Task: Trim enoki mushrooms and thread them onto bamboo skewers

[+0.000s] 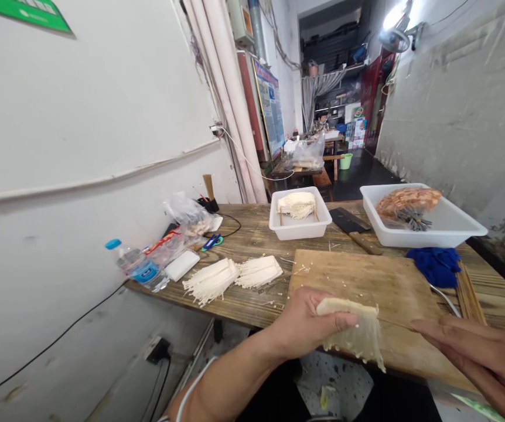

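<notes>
My left hand [303, 325] is closed round a flat bunch of enoki mushrooms [362, 331], its cut root end up and the thin stems hanging down, over the front part of the wooden cutting board [362, 278]. From the right, my right hand [490, 354] holds a thin wooden skewer [396, 323] between its fingers. The skewer's far end meets the side of the bunch near the root; how deep it goes in is hidden. Two more enoki bunches [212, 280] lie on the table left of the board.
A white tub [299, 230] holds skewered enoki. Beside it lies a cleaver [350, 221]. A larger white tray [423, 237] contains bagged skewers. A blue cloth [434, 268] and loose skewers [471, 293] are at right; a water bottle [140, 266] and plastic bags [188, 217] stand left.
</notes>
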`<state>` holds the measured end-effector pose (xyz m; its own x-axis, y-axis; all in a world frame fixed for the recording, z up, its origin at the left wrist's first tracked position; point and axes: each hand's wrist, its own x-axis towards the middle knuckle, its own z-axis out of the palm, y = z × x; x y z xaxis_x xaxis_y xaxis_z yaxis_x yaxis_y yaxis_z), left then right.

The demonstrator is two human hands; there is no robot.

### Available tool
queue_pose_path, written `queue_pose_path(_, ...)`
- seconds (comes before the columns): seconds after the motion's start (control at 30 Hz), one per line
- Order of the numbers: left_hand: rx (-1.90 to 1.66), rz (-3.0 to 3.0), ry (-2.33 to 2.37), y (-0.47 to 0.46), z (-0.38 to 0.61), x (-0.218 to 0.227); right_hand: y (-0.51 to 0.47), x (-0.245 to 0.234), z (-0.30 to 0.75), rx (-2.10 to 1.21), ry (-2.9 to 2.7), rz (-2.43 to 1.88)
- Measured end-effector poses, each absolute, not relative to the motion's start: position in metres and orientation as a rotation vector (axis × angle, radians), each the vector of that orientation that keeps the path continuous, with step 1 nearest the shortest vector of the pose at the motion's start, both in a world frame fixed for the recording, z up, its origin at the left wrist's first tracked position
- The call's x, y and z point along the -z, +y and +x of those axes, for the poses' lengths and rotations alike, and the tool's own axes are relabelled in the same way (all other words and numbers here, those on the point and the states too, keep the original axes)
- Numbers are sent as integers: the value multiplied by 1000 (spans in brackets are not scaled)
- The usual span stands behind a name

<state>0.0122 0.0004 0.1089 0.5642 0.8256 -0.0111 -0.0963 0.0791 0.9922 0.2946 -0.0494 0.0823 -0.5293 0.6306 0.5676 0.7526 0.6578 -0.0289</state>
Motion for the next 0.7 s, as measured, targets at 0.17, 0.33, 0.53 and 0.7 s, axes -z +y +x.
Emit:
queue_pose_path(0.17,-704,1382,760,0,13,-112,-49,-84,296,362,-2389,-1090)
queue_pose_path(0.33,-668,1413,777,-1,15,-113,-48,-90,289,250,-2378,-1065)
queue_pose_path(0.53,-706,1389,743,0,18,-114,-40,-92,283,183,-2331,-1043)
queue_pose_path(0.7,-689,1353,724,4,19,-113,-32,-101,274,-53,-2196,-1035)
